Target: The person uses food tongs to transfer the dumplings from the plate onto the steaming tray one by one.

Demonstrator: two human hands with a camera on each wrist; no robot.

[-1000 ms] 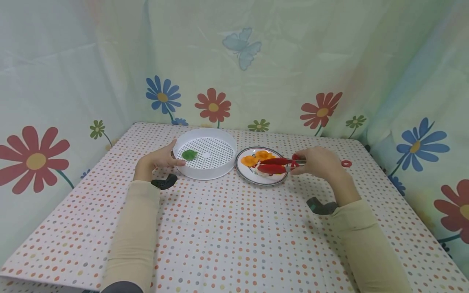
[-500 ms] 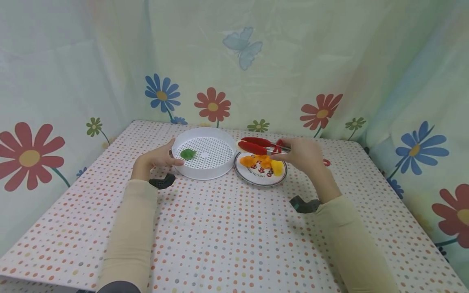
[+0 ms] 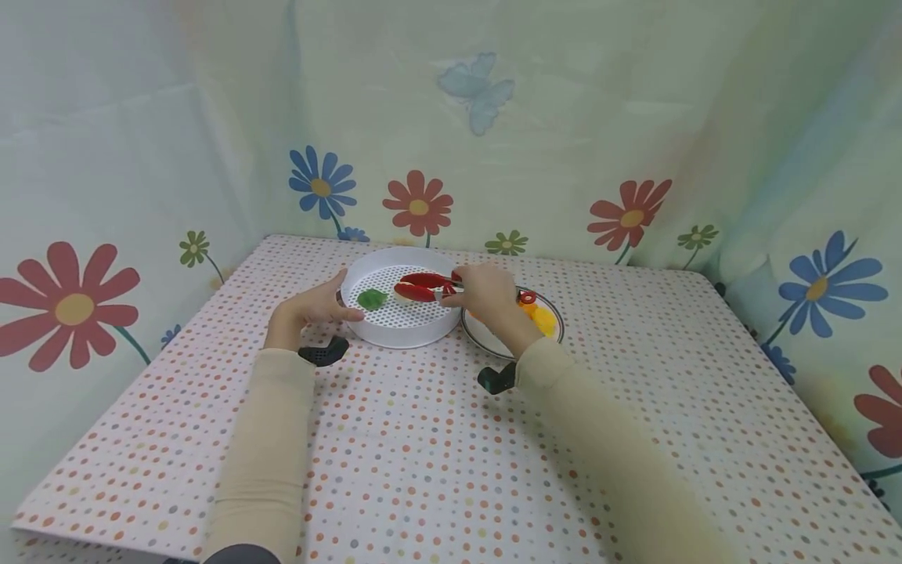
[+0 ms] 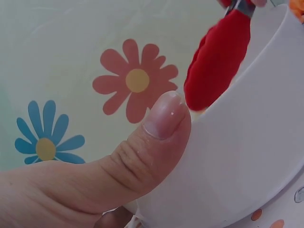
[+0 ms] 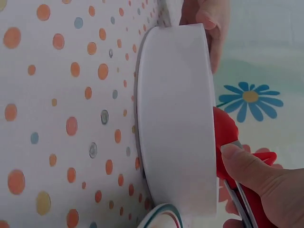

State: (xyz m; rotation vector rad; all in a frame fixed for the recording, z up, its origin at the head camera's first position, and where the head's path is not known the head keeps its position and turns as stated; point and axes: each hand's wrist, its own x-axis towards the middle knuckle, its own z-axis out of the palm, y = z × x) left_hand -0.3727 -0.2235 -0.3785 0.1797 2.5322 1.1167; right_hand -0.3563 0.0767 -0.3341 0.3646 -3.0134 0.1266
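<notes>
From the head camera, the left hand (image 3: 310,310) grips the near-left rim of a white perforated tray (image 3: 423,329), thumb over the wall and fingers curled against its outer side. A green piece (image 3: 371,298) lies on the tray's holed floor, just beside that thumb. The right hand (image 3: 485,291) reaches across from the right and holds red tongs (image 3: 421,286), fingers closed around their handles; the red tips sit over the tray's middle with a pale piece pinched between them, just right of the green piece. Behind the right wrist a patterned plate (image 3: 493,345) touches the tray's right side and carries orange and yellow pieces (image 3: 539,317). Everything rests on a dotted surface (image 3: 437,454).

In the left wrist camera, the thumb presses flat on the tray wall (image 4: 247,156), and the red tong tip (image 4: 216,66) hangs just above the rim.

In the right wrist camera, the right hand's fingers (image 5: 247,166) clamp the tongs (image 5: 225,130) behind the tray wall (image 5: 175,118), while the left hand's fingers (image 5: 211,23) hold the far rim.
</notes>
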